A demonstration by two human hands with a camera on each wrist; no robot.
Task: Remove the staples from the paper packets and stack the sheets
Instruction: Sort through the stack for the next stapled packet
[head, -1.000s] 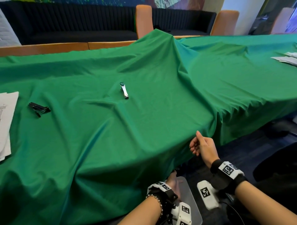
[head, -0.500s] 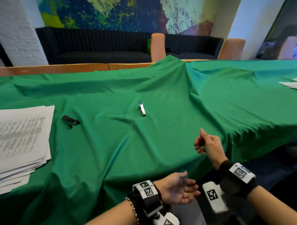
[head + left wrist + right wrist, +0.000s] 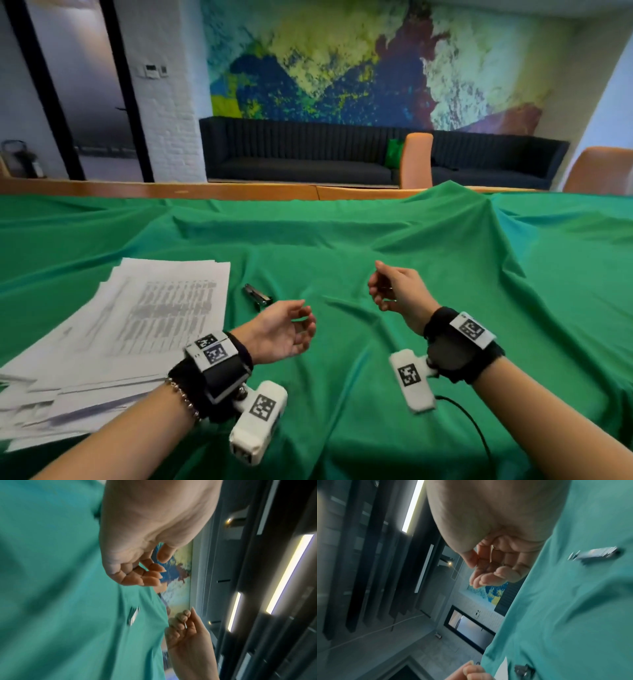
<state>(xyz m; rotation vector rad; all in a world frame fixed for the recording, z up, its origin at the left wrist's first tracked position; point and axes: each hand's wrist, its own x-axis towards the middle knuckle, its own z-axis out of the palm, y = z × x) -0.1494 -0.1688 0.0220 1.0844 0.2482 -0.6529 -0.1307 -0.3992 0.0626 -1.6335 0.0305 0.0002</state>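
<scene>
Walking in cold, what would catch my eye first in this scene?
Probably the bright green cloth draped over the whole table, and two bare hands above it, the left hand and right hand, both holding nothing. A messy pile of printed paper lies at the left, a small black tool beside it.

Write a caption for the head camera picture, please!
Two empty hands, left hand and right hand, hover over green cloth beside papers.

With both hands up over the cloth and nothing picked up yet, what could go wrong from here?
1. The green cloth lies in loose folds; a forearm dragging across it could shift the paper stack, whose sheets are already fanned unevenly.
2. The black tool lies just beyond the left hand, so a blind reach might knock it.
3. The silver tool is hidden behind the right hand in the head view.
</scene>
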